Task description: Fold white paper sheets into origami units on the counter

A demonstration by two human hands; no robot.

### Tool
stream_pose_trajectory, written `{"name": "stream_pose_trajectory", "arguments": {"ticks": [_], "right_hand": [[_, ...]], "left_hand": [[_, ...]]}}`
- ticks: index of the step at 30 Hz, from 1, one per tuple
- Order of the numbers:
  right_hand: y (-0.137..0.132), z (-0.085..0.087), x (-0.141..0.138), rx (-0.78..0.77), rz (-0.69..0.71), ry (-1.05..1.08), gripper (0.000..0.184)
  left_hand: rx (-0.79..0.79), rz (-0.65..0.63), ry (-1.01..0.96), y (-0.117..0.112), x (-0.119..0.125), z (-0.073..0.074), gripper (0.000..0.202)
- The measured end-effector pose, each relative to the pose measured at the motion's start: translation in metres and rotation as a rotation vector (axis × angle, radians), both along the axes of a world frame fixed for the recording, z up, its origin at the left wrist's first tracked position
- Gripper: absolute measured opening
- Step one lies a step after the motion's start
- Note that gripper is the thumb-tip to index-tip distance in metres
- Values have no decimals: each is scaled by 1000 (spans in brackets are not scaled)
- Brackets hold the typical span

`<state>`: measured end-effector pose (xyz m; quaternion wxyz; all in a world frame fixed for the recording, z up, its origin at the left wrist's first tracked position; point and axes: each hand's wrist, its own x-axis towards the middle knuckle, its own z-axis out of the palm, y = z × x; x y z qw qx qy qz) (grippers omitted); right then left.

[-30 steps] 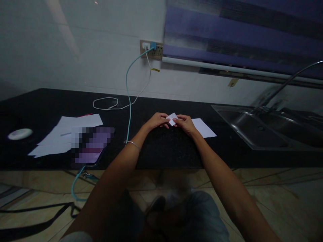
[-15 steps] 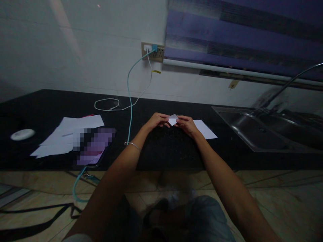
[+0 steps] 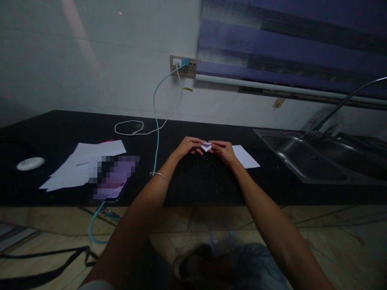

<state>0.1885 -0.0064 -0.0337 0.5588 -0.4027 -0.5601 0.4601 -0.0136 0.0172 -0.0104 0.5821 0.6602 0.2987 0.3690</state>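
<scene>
A small folded white paper (image 3: 207,147) is held between my two hands above the dark countertop (image 3: 199,181). My left hand (image 3: 190,146) pinches its left corner, fingers closed on it. On the right corner, my right hand (image 3: 223,150) has thumb and fingers pressed together. The paper's lower part forms a point toward me, and its top shows a narrow opening or fold. Partly behind my right hand lies a flat white sheet (image 3: 245,157) on the counter. A metal bangle (image 3: 160,175) is around my left wrist.
Loose white sheets (image 3: 69,165) and a phone (image 3: 116,177) with a blurred screen lie at left, near a white oval object (image 3: 30,164). A teal cable (image 3: 156,112) and a white cable (image 3: 139,133) run from the wall socket (image 3: 183,66). A steel sink (image 3: 298,161) is at right.
The upper tip of the folded paper, which stood up between my hands, now looks lowered or folded over, so the paper appears flatter. Both hands stay in nearly the same place.
</scene>
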Motion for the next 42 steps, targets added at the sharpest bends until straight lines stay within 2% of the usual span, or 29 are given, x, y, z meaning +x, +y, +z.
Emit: {"name": "stream_pose_trajectory", "arguments": {"ticks": [6, 15, 22, 26, 30, 37, 42], "right_hand": [[-1, -2, -1, 52, -12, -63, 34], [-8, 5, -5, 10, 18, -130, 38], [-7, 5, -5, 16, 20, -79, 41], [-6, 3, -5, 11, 10, -115, 41], [-7, 3, -6, 50, -9, -156, 40], [-8, 6, -6, 82, -31, -96, 36], [-5, 3, -4, 81, -91, -68, 33]], "left_hand": [[48, -2, 50, -3, 5, -2, 40], [120, 1, 108, -3, 6, -3, 35], [79, 18, 59, -3, 8, 0, 36], [54, 40, 36, -3, 10, 0, 27], [81, 2, 1, -3, 10, 0, 22], [88, 4, 3, -3, 7, 0, 29], [-43, -39, -45, -4, 3, 1, 42]]}}
